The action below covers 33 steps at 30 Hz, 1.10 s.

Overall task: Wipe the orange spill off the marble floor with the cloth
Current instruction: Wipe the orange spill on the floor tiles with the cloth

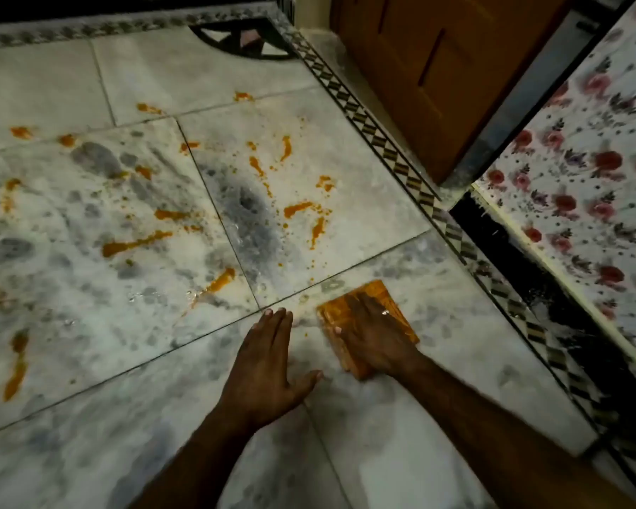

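Orange streaks and drops of the spill [136, 243] lie scattered over the grey-white marble floor [89, 416], mostly left of and beyond my hands. A folded orange cloth [379, 297] lies flat on the floor at centre right. My right hand [373, 339] presses down on it, fingers spread over its top, covering much of it. My left hand [268, 365] rests flat on bare marble just left of the cloth, fingers together, holding nothing. One spill streak [219, 282] lies a short way beyond the left hand.
A patterned black-and-white border strip [393, 156] runs diagonally along the floor's right side. Behind it stands a wooden door [437, 67]. A floral-print cloth surface [584, 170] fills the right edge. A dark inlay [243, 40] sits at the far corner.
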Available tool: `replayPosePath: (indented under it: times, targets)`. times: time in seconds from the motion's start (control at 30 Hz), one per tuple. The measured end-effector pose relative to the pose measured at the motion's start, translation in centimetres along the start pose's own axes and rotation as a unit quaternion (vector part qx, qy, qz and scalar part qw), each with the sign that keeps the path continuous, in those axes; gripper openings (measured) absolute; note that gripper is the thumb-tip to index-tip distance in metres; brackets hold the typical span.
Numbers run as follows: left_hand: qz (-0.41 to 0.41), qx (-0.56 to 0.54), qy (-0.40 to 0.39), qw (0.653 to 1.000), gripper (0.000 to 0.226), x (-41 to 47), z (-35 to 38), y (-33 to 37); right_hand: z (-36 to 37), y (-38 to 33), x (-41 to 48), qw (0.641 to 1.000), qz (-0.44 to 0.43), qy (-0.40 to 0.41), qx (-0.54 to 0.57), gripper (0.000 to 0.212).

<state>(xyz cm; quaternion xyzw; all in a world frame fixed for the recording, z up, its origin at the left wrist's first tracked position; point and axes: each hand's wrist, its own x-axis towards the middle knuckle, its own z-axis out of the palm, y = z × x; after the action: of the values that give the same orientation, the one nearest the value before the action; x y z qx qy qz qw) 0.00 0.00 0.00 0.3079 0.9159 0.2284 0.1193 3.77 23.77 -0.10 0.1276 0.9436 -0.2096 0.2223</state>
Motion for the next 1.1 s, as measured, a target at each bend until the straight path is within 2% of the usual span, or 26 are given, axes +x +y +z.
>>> replayPosePath:
  times: [0.13, 0.27, 0.33, 0.57, 0.73, 0.83, 0.93, 1.03, 1.1]
  targets:
    - [-0.025, 0.052, -0.027, 0.998, 0.107, -0.8, 2.1, -2.2, 2.8, 1.2, 1.1, 0.991, -0.003, 0.056, -0.119, 0.075]
    - [-0.032, 0.073, -0.024, 0.997, 0.108, -1.3, 3.6, -4.5, 5.5, 1.9, 0.9, 0.977, -0.006, 0.125, -0.173, 0.068]
    - [-0.029, 0.077, -0.010, 0.997, 0.104, -1.4, 4.3, -5.0, 6.7, 1.7, 0.4, 0.971, -0.012, 0.155, -0.181, 0.067]
    - [0.015, 0.109, 0.062, 0.992, 0.084, -1.6, 6.3, -5.6, 12.5, -2.8, -3.2, 0.967, -0.105, 0.164, -0.161, 0.069]
    - [-0.039, 0.125, 0.072, 0.989, 0.082, -3.8, 8.1, -6.6, 10.3, -3.3, 1.8, 0.952, -0.182, 0.170, -0.178, 0.065]
    - [-0.050, 0.138, 0.058, 0.988, 0.083, -3.8, 8.3, -6.6, 7.5, -3.5, 7.0, 0.954, -0.152, 0.171, -0.192, 0.064]
    - [-0.060, 0.144, 0.051, 0.986, 0.084, -4.0, 8.0, -7.1, 4.5, -0.6, 9.8, 0.962, -0.057, 0.184, -0.194, 0.066]
    - [-0.071, 0.149, 0.050, 0.985, 0.085, -4.3, 7.8, -7.4, 4.7, 2.7, 7.5, 0.958, 0.029, 0.225, -0.173, 0.067]
    - [-0.071, 0.145, 0.056, 0.985, 0.084, -4.3, 7.7, -7.3, 7.1, 2.6, 3.6, 0.955, 0.044, 0.240, -0.167, 0.066]
